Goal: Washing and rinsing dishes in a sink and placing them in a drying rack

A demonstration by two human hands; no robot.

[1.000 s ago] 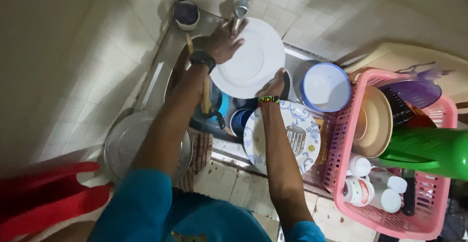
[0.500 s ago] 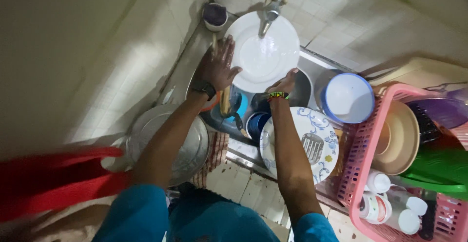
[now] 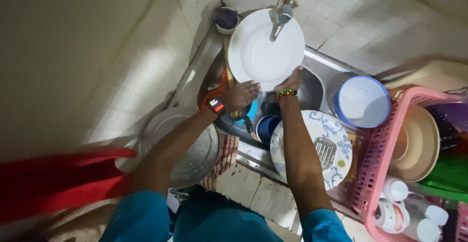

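White plate [image 3: 258, 52] sits under the tap [image 3: 279, 15], both hands' grip seemingly on its lower rim: left hand [image 3: 241, 96], right hand [image 3: 290, 82].

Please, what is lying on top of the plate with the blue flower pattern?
A slotted metal spatula lies on the patterned plate. The right forearm crosses above the plate's left part, so anything lying there is covered and cannot be seen.

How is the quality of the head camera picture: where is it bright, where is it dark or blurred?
Head view: the white plate under the tap is brightest, almost washed out; the tiled wall at left is dim and smeared; the red object at lower left is strongly blurred; the left hand and right hand are fairly sharp; the pink rack edge is soft.
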